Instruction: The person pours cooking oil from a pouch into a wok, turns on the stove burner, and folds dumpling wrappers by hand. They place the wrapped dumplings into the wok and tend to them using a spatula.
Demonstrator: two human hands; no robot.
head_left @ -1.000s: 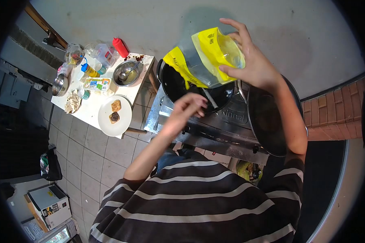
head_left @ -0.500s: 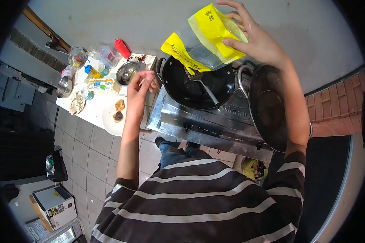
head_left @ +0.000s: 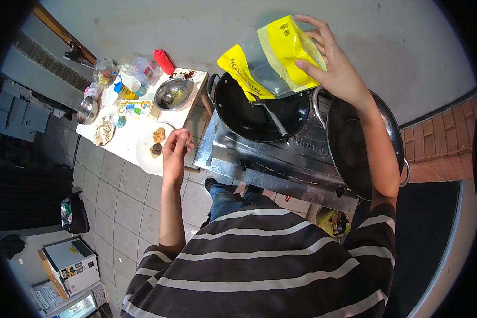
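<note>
My right hand (head_left: 336, 66) grips a yellow and clear plastic pouch (head_left: 291, 50) by its right end, tilted over a black wok (head_left: 238, 119) on the stove. The pouch's lower left corner points down into the wok. A metal turner (head_left: 273, 117) rests in the wok, its slotted head mostly hidden behind the pouch. My left hand (head_left: 176, 153) is raised beside the white plate (head_left: 146, 159), apart from the wok. Its fingers are curled with the thumb against them; whatever they might hold is too small to make out. Two browned food pieces (head_left: 157, 142) lie on the plate.
A second dark wok (head_left: 350, 153) sits on the stove (head_left: 270, 167) at right. The white table (head_left: 124, 151) carries a steel bowl (head_left: 172, 95) with a ladle, a red squeeze bottle (head_left: 164, 61), a yellow bottle (head_left: 125, 91) and a plastic tub (head_left: 135, 108). Brick edging (head_left: 434, 132) borders the right.
My left hand has moved down, away from the steel bowl and towards the plate's edge. My right hand and the pouch sit slightly lower and further right in view, still over the wok.
</note>
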